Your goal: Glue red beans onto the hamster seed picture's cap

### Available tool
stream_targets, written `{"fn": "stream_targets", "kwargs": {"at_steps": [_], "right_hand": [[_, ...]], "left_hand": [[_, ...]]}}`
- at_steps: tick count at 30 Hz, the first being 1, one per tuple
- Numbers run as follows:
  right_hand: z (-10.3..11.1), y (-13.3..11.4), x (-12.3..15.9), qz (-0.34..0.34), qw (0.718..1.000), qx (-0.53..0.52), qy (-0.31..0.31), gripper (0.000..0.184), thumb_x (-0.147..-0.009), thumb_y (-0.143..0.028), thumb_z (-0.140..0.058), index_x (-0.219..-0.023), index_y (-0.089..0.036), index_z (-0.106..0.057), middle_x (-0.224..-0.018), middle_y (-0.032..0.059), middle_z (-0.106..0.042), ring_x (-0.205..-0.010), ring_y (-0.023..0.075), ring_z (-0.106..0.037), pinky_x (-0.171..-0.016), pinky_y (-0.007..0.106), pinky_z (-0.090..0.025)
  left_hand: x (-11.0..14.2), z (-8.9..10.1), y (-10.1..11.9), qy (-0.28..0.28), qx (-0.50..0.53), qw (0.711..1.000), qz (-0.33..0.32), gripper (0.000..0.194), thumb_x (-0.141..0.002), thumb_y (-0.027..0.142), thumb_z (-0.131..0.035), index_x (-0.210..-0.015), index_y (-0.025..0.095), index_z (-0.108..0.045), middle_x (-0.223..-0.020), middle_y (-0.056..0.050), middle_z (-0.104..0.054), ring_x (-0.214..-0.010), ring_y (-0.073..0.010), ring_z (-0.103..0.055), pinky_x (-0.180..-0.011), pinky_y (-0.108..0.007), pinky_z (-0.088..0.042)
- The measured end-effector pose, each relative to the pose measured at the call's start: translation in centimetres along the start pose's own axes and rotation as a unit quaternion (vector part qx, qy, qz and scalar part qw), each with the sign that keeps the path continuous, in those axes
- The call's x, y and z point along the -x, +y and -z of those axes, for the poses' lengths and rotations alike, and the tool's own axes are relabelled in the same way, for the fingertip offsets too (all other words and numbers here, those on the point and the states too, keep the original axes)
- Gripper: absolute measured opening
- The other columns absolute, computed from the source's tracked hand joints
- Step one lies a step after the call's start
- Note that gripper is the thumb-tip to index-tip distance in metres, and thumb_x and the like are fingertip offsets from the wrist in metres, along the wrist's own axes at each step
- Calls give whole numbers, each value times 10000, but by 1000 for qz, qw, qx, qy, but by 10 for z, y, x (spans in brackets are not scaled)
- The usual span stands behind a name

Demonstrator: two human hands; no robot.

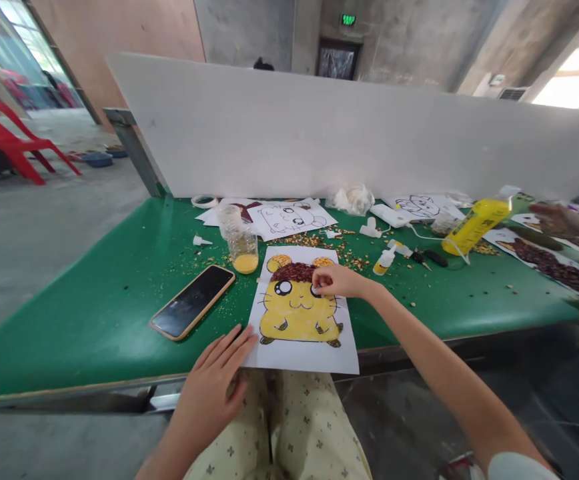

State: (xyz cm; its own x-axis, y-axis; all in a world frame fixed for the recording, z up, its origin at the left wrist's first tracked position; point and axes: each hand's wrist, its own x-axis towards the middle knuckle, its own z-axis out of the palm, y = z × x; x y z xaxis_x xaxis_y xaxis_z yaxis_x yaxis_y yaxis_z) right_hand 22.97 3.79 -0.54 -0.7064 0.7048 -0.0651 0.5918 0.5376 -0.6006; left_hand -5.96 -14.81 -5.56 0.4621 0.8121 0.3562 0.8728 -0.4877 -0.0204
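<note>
A sheet of white paper (303, 360) lies at the table's front edge, slightly overhanging it. On it is a hamster picture (297, 320) with a yellow grainy body, a dark brown top of the head and orange-yellow ears. My right hand (338, 280) is over the hamster's right-side eye, its fingertips pinched together; whatever is between them is too small to make out. Flat and with fingers stretched, my left hand (222, 373) rests at the sheet's lower left edge. Left of the sheet lie a phone (193, 303) and a clear plastic jar (244, 260) with yellow grains.
Scattered grains (309, 239) lie behind the sheet on the green table (94, 307). A small glue bottle (383, 262), a yellow bottle (479, 223) and other drawings (289, 219) stand or lie around. A white partition (294, 133) closes the back. Another person's hand (567, 227) is at right.
</note>
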Motion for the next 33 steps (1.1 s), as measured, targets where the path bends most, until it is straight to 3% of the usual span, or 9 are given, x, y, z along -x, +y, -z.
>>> {"fn": "stream_targets", "kwargs": {"at_steps": [4,8,14,23,33], "right_hand": [[1,5,-9,3,998,-43,-53,71,-747,-241,-602,-722,-177,-581,-638,-11,-606,-567,113,-543,-528,221,-394],[-1,11,-12,-1,991,-100,-85,85,-734,-227,-596,-685,-173,-552,-597,-25,-587,-525,97,-532,-509,211,-399],[-2,21,-14,-36,971,-193,-137,71,-740,-225,-589,-715,-178,-542,-568,-44,-557,-425,68,-479,-436,195,-378],[-6,30,-12,-56,959,-243,-132,74,-734,-221,-602,-699,-181,-550,-577,-37,-564,-442,79,-520,-408,188,-430],[-4,33,-13,-53,958,-243,-145,74,-740,-226,-598,-698,-181,-556,-561,-39,-579,-399,77,-513,-382,184,-408]], "left_hand": [[0,-3,-12,5,0,999,-35,539,-848,286,-521,-1367,231,-387,-1380,-2,-484,-1249,-217,-466,-1006,-355,-368],[0,-9,-13,31,4,999,-24,460,-879,278,-491,-1335,244,-436,-1321,1,-548,-1204,-205,-511,-1019,-337,-345],[0,-11,-12,24,-2,1000,-11,428,-881,266,-465,-1308,244,-480,-1280,0,-584,-1167,-204,-547,-1035,-328,-336],[-5,-10,-13,28,2,999,-25,390,-888,258,-466,-1269,199,-529,-1241,-26,-613,-1146,-211,-558,-1048,-340,-332],[-4,-10,-13,21,20,999,-27,418,-872,244,-502,-1286,186,-519,-1246,-36,-611,-1154,-221,-550,-1060,-361,-324]]}}
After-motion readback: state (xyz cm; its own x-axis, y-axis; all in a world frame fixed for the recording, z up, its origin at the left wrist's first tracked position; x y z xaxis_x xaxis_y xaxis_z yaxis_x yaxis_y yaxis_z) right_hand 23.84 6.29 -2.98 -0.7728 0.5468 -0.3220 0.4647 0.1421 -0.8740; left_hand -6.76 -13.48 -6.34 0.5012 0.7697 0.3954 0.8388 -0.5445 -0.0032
